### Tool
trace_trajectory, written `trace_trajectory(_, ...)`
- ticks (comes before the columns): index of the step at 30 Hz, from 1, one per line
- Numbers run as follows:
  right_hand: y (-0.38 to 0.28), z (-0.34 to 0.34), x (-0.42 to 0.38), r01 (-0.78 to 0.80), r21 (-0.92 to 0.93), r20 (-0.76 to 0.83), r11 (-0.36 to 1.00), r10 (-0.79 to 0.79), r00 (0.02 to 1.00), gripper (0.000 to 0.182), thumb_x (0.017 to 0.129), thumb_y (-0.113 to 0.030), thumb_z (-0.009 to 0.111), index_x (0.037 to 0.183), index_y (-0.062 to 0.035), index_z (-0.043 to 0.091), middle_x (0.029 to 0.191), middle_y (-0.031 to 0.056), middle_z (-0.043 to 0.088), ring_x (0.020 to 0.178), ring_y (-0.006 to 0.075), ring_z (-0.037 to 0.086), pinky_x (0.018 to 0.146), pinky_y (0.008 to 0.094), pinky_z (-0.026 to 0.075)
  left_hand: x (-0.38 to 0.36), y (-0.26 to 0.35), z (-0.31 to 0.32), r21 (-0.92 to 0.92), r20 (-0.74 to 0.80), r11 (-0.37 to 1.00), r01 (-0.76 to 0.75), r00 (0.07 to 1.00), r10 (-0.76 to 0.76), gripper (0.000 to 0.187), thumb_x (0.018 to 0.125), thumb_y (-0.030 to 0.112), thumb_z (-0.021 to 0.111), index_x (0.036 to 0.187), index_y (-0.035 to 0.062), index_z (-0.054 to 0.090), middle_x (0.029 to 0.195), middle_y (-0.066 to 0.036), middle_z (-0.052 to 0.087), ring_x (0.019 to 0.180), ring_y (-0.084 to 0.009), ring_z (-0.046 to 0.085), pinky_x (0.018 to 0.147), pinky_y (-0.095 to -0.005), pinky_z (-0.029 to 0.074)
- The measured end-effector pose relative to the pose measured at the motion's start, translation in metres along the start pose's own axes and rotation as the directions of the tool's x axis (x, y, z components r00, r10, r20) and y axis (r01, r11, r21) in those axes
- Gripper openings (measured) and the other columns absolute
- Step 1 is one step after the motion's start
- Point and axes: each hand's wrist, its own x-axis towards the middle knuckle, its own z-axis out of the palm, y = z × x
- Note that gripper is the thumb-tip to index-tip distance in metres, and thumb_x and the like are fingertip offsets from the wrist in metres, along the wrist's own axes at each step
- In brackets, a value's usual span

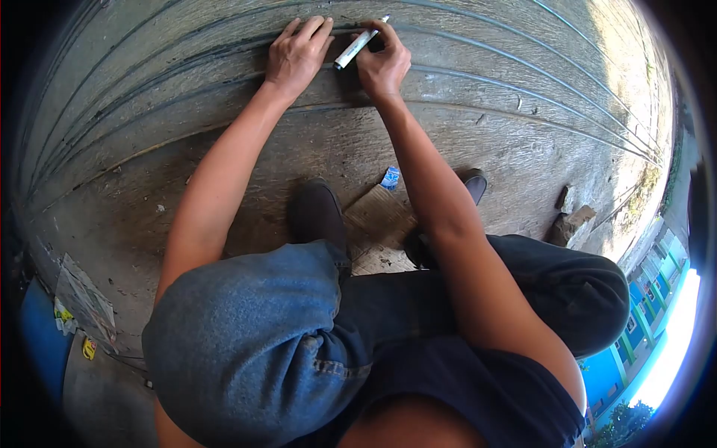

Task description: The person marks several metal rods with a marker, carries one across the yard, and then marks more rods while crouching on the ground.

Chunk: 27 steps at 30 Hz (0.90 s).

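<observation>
Near the top of the head view, my right hand (pixel 385 66) grips a white marker (pixel 352 52). The marker slants, one dark end toward me and the other pointing up and away. Beside it, my left hand (pixel 297 58) reaches over the rods, fingers bent down on a thin metal rod (pixel 441 33); its fingertips are partly hidden. Several more long metal rods (pixel 478 77) run side by side across the ground, passing under and around both hands.
A flat brown piece of cardboard (pixel 379 215) and a blue wrapper (pixel 390 178) lie between my shoes (pixel 317 213). Broken stones (pixel 572 225) sit at the right. Litter (pixel 89 349) and a blue surface (pixel 41 336) appear at lower left.
</observation>
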Motion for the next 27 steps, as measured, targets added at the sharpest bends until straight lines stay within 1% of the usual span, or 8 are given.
trace_trajectory(9, 0.0006, 0.0009, 0.0003, -0.005, 0.0, 0.018, 1.0, 0.005, 1.0, 0.02, 0.082, -0.015, 0.077, 0.101, -0.0168, 0.075, 0.09, 0.009, 0.076, 0.085, 0.0318, 0.073, 0.077, 0.0395, 0.055, 0.0004, 0.0002, -0.0006, -0.001, -0.003, 1.0, 0.001, 1.0, -0.001, 0.031, 0.088, 0.017, 0.075, 0.118, 0.0076, 0.072, 0.111, -0.006, 0.069, 0.097, -0.031, 0.069, 0.087, -0.0408, 0.059)
trace_trajectory(16, 0.0008, 0.0012, 0.0001, 0.005, -0.002, 0.008, 1.0, -0.005, 1.0, 0.02, 0.081, -0.016, 0.077, 0.101, -0.0165, 0.075, 0.09, 0.0092, 0.076, 0.083, 0.032, 0.073, 0.076, 0.0399, 0.055, 0.0006, -0.0002, 0.0002, 0.002, -0.003, 1.0, 0.003, 1.0, -0.003, 0.031, 0.088, 0.016, 0.075, 0.118, 0.0066, 0.072, 0.11, -0.005, 0.068, 0.097, -0.0273, 0.069, 0.081, -0.0388, 0.059)
trace_trajectory(19, 0.0007, 0.0014, -0.0003, -0.028, -0.012, 0.025, 1.0, 0.029, 0.999, 0.02, 0.081, -0.016, 0.077, 0.101, -0.0165, 0.075, 0.088, 0.009, 0.076, 0.083, 0.032, 0.073, 0.076, 0.0401, 0.055, -0.0008, -0.0013, 0.0007, 0.004, -0.02, 1.0, -0.009, 1.0, 0.009, 0.031, 0.088, 0.016, 0.075, 0.118, 0.0062, 0.072, 0.11, -0.005, 0.068, 0.096, -0.0267, 0.068, 0.079, -0.0386, 0.059)
trace_trajectory(22, -0.0013, -0.0009, -0.0005, 0.003, -0.031, 0.027, 1.0, -0.002, 1.0, 0.023, 0.08, -0.016, 0.078, 0.102, -0.0162, 0.074, 0.09, 0.0086, 0.076, 0.084, 0.0318, 0.072, 0.077, 0.0396, 0.055, 0.0004, 0.0004, -0.0005, -0.002, -0.018, 1.0, -0.007, 1.0, 0.007, 0.032, 0.088, 0.016, 0.075, 0.118, 0.0062, 0.072, 0.11, -0.005, 0.068, 0.096, -0.0266, 0.068, 0.079, -0.0384, 0.059)
trace_trajectory(24, -0.0003, -0.0022, -0.0009, 0.061, -0.024, 0.028, 0.998, -0.06, 0.998, 0.026, 0.078, -0.012, 0.078, 0.104, -0.0143, 0.072, 0.095, 0.0089, 0.075, 0.088, 0.0323, 0.072, 0.08, 0.0399, 0.055, 0.0015, 0.0008, -0.0018, 0.003, -0.014, 1.0, 0.001, 1.0, -0.001, 0.032, 0.087, 0.015, 0.076, 0.117, 0.0062, 0.072, 0.11, -0.005, 0.068, 0.095, -0.0264, 0.068, 0.079, -0.0381, 0.059)
trace_trajectory(26, 0.0084, -0.0001, 0.0004, 0.138, 0.022, 0.009, 0.99, -0.138, 0.99, 0.029, 0.077, -0.008, 0.077, 0.105, -0.0123, 0.071, 0.101, 0.0096, 0.074, 0.093, 0.0328, 0.071, 0.082, 0.0404, 0.055, 0.0016, 0.0013, -0.0032, -0.021, -0.03, 1.0, 0.004, 1.0, -0.005, 0.032, 0.086, 0.014, 0.076, 0.117, 0.0063, 0.072, 0.109, -0.005, 0.068, 0.095, -0.026, 0.068, 0.079, -0.0373, 0.059)
trace_trajectory(27, 0.0055, -0.0027, -0.0001, 0.155, 0.022, 0.022, 0.988, -0.156, 0.988, 0.034, 0.075, -0.001, 0.073, 0.107, -0.0111, 0.07, 0.102, 0.0099, 0.072, 0.095, 0.0332, 0.068, 0.083, 0.0409, 0.054, 0.0022, 0.002, -0.0045, -0.033, -0.04, 0.999, 0.007, 0.999, -0.008, 0.031, 0.085, 0.013, 0.076, 0.116, 0.0057, 0.073, 0.108, -0.005, 0.068, 0.095, -0.0258, 0.068, 0.079, -0.0368, 0.059)
